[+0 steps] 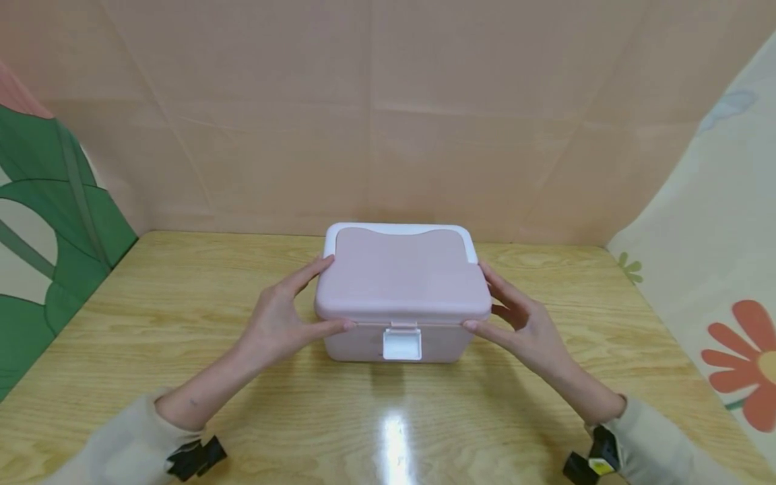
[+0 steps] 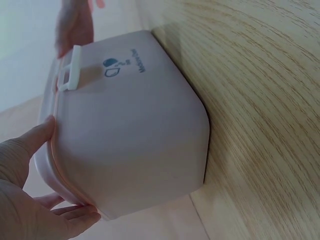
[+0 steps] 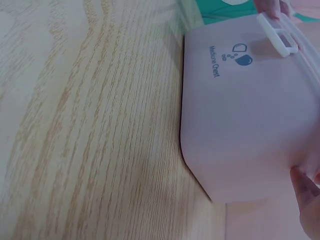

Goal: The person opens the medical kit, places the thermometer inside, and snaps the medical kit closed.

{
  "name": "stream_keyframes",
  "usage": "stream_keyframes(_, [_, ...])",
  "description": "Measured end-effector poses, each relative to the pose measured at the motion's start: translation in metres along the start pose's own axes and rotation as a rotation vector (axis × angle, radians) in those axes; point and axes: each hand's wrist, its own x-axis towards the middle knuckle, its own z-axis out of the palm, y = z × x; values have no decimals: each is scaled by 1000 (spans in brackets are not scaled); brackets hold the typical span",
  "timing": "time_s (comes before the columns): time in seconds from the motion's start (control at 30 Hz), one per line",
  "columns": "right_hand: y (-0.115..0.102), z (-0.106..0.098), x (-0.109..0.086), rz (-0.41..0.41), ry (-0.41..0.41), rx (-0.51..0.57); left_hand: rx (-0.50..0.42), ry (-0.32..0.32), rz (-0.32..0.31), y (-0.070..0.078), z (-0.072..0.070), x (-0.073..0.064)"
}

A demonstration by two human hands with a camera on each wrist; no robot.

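A pale pink medicine chest [image 1: 358,342] sits on the table with its pink and white lid [image 1: 403,276] down. Its white latch [image 1: 402,345] juts out from the front in both wrist views. My left hand [image 1: 280,313] grips the lid's left end, thumb at the front seam and fingers along the side. At the right end, my right hand [image 1: 526,325] holds the lid the same way, thumb on the front edge. Printed lettering and a capsule picture show on the chest's front [image 3: 240,110] in the wrist views. What lies inside is hidden.
The wood-grain table [image 1: 194,289] runs out around the chest on all sides. Behind it hangs a plain tan cloth [image 1: 370,135]. Patterned cloth with a green plant [image 1: 79,195] borders the left, and one with a red flower [image 1: 752,364] the right.
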Motion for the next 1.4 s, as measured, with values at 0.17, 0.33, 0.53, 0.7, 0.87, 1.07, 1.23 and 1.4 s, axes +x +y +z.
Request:
stream_keyframes(0.17, [-3,2,-2,-12,2,-13,53,-3,35,2,0,-1])
stream_keyframes(0.33, [-4,2,-3,-30,-8,-21,145,-10,156,3,2,-4])
stream_keyframes(0.53, [-5,0,-3,-30,-16,-33,214,49,288,-2,7,-6])
stream_keyframes(0.7, [-7,1,-2,-26,-5,-25,308,121,498,-7,13,-5])
stream_keyframes(0.87, [-11,2,-1,-4,19,1,410,167,690,-10,17,-3])
stream_keyframes(1.07, [-12,3,0,5,42,36,510,187,844,-8,21,0])
stream_keyframes(1.23, [-14,4,1,50,79,52,615,209,954,-7,24,1])
stream_keyframes(1.4, [-17,6,2,80,108,62,691,240,1043,-5,29,2])
